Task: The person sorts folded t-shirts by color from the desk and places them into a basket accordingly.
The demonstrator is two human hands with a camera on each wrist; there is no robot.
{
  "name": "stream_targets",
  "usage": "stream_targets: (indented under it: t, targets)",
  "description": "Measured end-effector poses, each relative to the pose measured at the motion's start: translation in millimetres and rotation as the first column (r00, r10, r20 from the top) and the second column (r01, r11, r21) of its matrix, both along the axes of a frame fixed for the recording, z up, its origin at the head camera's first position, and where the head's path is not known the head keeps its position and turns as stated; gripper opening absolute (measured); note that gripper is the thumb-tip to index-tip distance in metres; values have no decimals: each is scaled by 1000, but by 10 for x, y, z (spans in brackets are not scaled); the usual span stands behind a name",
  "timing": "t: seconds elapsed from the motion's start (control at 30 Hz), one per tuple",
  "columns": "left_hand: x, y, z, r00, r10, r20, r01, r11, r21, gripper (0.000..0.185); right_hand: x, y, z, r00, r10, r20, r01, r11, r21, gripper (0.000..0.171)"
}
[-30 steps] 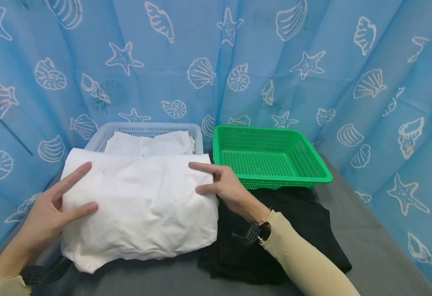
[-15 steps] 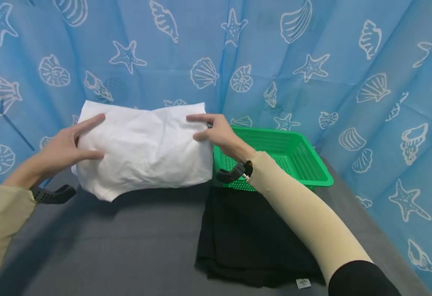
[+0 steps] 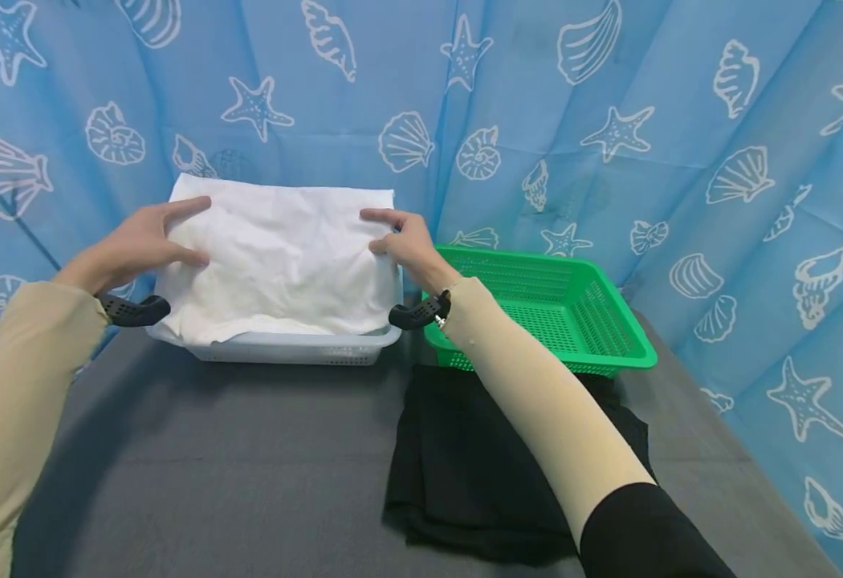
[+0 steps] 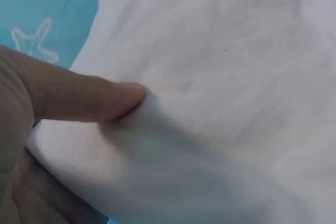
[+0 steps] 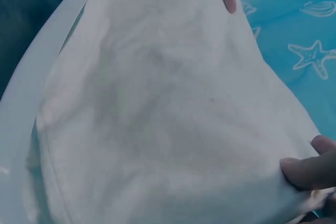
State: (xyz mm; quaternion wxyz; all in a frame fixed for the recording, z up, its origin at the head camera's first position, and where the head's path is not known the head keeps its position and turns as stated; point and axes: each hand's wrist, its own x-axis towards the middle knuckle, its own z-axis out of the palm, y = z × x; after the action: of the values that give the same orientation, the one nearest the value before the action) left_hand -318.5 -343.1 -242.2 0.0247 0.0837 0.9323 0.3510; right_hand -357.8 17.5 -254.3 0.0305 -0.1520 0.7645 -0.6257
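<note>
Hands first: left hand point(image 3: 136, 245) pinches the left edge of the folded white cotton garment point(image 3: 277, 257), thumb on top and fingers tucked under the fold; the left wrist view confirms the thumb point(image 4: 84, 98) pressing into the cloth. Right hand point(image 3: 403, 241) pinches the right edge the same way. The two hands sit at opposite ends, well apart, with the bundle stretched between them.

Garment sits over the pale grey perforated plastic basket point(image 3: 299, 347), its lower part already inside and its far edge raised against the blue seashell-print curtain point(image 3: 609, 120).

Risks as I read them:
- The bundle fills the basket nearly edge to edge. Its near-left corner point(image 3: 164, 329) drapes at the rim, so it could hang outside.
- The grip is only at the side edges. The middle is unsupported, so the fold may sag or open on release.
- More white cloth seems to lie underneath; an uneven base could tilt the stack.
- The basket is light, so a downward push on one side could slide it on the dark grey worktop point(image 3: 212, 466).

Right forearm passes just above the green perforated plastic basket point(image 3: 580, 313) and the folded black cloth point(image 3: 479, 474); the sleeve could snag either one.
</note>
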Motion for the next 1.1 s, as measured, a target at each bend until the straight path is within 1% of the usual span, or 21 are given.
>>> stream_targets:
  t: [0.07, 0.1, 0.13, 0.17, 0.23, 0.27, 0.33, 0.37, 0.43, 0.47, 0.5, 0.57, 0.63, 0.67, 0.7, 0.73, 0.8, 0.87, 0.93, 1.03, 1.1]
  targets:
    - [-22, -43, -38, 999, -8, 42, 8, 1000, 2, 96, -35, -24, -85, 1000, -6, -9, 6, 996, 90, 52]
    - [-35, -59, -57, 998, -17, 64, 17, 1000, -2, 96, -72, -25, -138, 1000, -2, -22, 6, 987, 160, 53]
    - [-47, -69, -76, 996, -25, 88, 26, 1000, -10, 94, -116, -21, -193, 999, 3, -52, 10, 970, 244, 53]
    - [-61, -77, -100, 994, -35, 104, 38, 999, -23, 92, -160, -9, -245, 996, 13, -91, 18, 941, 338, 53]
    - [-84, -73, -155, 992, -42, 121, 48, 998, -46, 87, -174, 25, -282, 985, 36, -166, 57, 852, 521, 53]
    - [-87, -58, -182, 992, -38, 120, 45, 997, -58, 84, -171, 51, -296, 980, 42, -194, 81, 809, 583, 51]
    - [-73, -8, -244, 996, -16, 84, 23, 997, -74, 76, -136, 112, -317, 967, 34, -252, 139, 762, 633, 49]
    - [-47, 37, -274, 999, -1, 47, 4, 998, -69, 72, -110, 154, -328, 961, 30, -274, 159, 754, 638, 46]
    - [43, 170, -324, 998, 31, -55, -33, 998, -44, 63, -22, 275, -339, 952, 26, -306, 176, 769, 615, 43]
    - [102, 255, -348, 991, 39, -125, -42, 999, -19, 58, 39, 356, -336, 947, 24, -321, 183, 781, 597, 42]
    - [169, 350, -376, 979, 44, -200, -43, 999, 10, 53, 105, 450, -331, 939, 23, -342, 193, 788, 584, 40]
    - [333, 570, -440, 936, 53, -347, -25, 996, 84, 43, 245, 660, -320, 929, 20, -369, 206, 800, 564, 37]
    - [510, 788, -518, 886, 39, -461, 34, 988, 148, 37, 412, 873, -296, 930, 4, -368, 208, 820, 533, 32]
    - [604, 897, -560, 870, 24, -493, 74, 981, 179, 36, 497, 976, -288, 933, -8, -361, 205, 834, 513, 30]
    - [698, 1005, -604, 864, 1, -504, 118, 972, 204, 36, 578, 1077, -288, 935, -22, -355, 205, 848, 488, 28]
    - [791, 1111, -644, 866, -30, -499, 164, 960, 227, 36, 661, 1175, -291, 937, -36, -348, 203, 866, 458, 26]
    - [950, 1318, -726, 887, -107, -448, 242, 936, 257, 36, 821, 1370, -316, 939, -66, -339, 204, 897, 392, 22]
    - [1081, 1547, -817, 914, -193, -357, 307, 905, 296, 36, 990, 1582, -358, 933, -98, -347, 219, 918, 330, 18]
    - [1178, 1765, -916, 927, -271, -259, 349, 875, 336, 36, 1166, 1781, -402, 925, -131, -358, 240, 930, 279, 16]
    - [1272, 2056, -1076, 931, -345, -118, 364, 859, 360, 41, 1431, 2063, -457, 922, -168, -349, 258, 938, 230, 14]
    - [1303, 2221, -1173, 933, -358, -35, 347, 868, 354, 44, 1591, 2260, -493, 927, -182, -329, 264, 938, 225, 15]
